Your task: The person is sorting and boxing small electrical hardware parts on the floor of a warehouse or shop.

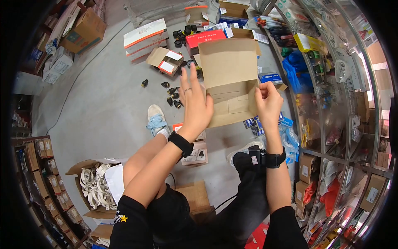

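Note:
An empty brown cardboard box (232,62) is held up in front of me with its lid raised and its bare inside facing me. My right hand (269,101) pinches the box's right side wall between thumb and fingers. On the other side, my left hand (195,101) has its fingers stretched out, its thumb right at the box's left edge. A ring is on one of its fingers. Beyond the left hand, several black plug-like parts with yellow bits (171,93) lie on the floor, next to an opened small carton (168,61).
A white-and-orange carton (145,37) and a red box (205,39) stand farther back. At lower left, an open carton holds white curved parts (96,186). Metal shelving (327,153) packed with goods runs along the right. Blue small boxes (257,124) lie near my right foot.

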### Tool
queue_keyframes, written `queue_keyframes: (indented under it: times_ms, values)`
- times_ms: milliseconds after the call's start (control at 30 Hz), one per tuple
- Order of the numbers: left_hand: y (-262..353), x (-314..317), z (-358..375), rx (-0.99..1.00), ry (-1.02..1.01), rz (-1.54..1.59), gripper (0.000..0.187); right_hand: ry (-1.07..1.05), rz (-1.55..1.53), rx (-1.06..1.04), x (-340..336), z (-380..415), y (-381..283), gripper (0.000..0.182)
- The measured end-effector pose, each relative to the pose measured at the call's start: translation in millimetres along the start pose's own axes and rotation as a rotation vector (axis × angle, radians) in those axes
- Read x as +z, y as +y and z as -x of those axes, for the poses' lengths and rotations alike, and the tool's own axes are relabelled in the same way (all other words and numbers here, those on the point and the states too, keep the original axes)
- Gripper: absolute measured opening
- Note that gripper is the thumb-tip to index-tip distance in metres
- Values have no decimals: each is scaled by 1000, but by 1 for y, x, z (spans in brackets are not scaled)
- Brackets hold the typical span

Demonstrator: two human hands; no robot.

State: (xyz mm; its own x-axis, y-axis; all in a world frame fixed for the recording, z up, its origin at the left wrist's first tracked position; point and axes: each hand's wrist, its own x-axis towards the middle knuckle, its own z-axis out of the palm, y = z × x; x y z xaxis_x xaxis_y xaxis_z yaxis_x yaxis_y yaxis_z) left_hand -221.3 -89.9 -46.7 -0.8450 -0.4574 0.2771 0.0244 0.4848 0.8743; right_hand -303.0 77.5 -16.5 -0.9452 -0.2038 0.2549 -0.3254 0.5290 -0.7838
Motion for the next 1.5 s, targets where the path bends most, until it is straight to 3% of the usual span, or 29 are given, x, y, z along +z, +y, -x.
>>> queue_keyframes:
  times_ms: [33,100,200,267,333,400,533,600,667,733,833,1100,1267,1367,1433,1500]
  values:
    - [-2,-1,-1,-2,3,-1,73,-52,3,29,0,-1,0,7]
    - [-2,-3,-4,-104,-184,346,71,-101,7,57,-1,-2,3,7]
    - [-2,-7,-3,-155,-239,398,68,-123,22,82,-2,-3,11,6]
    - [-7,-4,-4,-200,-240,433,66,-128,-95,-133,-4,-3,16,5]
    - [-9,-3,-6,-248,-243,469,64,-112,-35,-28,-7,-2,-3,5]
    - [-11,-5,-10,-511,-301,645,57,-135,55,38,-7,-3,-5,7]
    - [-11,-10,-9,-448,-352,638,49,-112,70,-89,-7,-1,-7,6]
    - [-9,-7,-7,-373,-295,584,46,-57,109,-153,-2,-1,-10,9]
    - [4,-10,-10,-519,-270,616,42,-54,1,-57,-2,0,-17,15]
    - [7,-6,-10,-472,-219,686,35,-92,38,-60,-3,-1,-8,13]
    - [14,-9,-12,-697,-115,792,43,-141,-20,-179,-2,0,-9,12]
    - [4,-4,-9,-603,-92,702,40,-288,159,-180,-3,1,-16,33]
    - [14,-6,-6,-574,-44,612,45,-272,114,-191,0,1,-9,21]
    - [6,-3,-4,-439,-56,621,36,-237,112,-240,1,0,-4,15]
    - [-3,-2,-3,-323,-191,296,30,-209,86,-258,-2,-2,-5,13]
    - [-5,1,0,-333,-199,359,33,-235,149,-167,-6,-2,-11,13]
